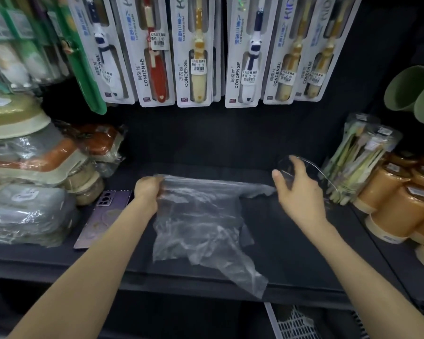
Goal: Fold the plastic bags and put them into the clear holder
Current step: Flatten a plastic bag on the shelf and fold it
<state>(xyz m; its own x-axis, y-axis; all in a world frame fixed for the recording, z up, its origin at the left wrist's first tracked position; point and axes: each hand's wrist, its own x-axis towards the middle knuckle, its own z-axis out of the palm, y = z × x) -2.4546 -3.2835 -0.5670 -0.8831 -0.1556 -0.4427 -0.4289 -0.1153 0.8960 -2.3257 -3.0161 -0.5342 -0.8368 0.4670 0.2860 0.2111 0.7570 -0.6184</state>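
A crumpled clear plastic bag (201, 223) lies spread on the dark shelf (304, 253), one corner hanging over the front edge. My left hand (148, 189) grips the bag's far left corner with curled fingers. My right hand (296, 184) is wrapped around a clear round holder (315, 171) at the back right of the bag; the holder is transparent and hard to make out. The bag's far edge stretches between the two hands.
A purple phone (103, 216) lies left of the bag. Wrapped packages (27, 211) are stacked at the left; orange jars (402, 204) and a clear tub of forks (360, 162) stand at the right. Carded toothbrushes (196, 52) hang above the shelf's back.
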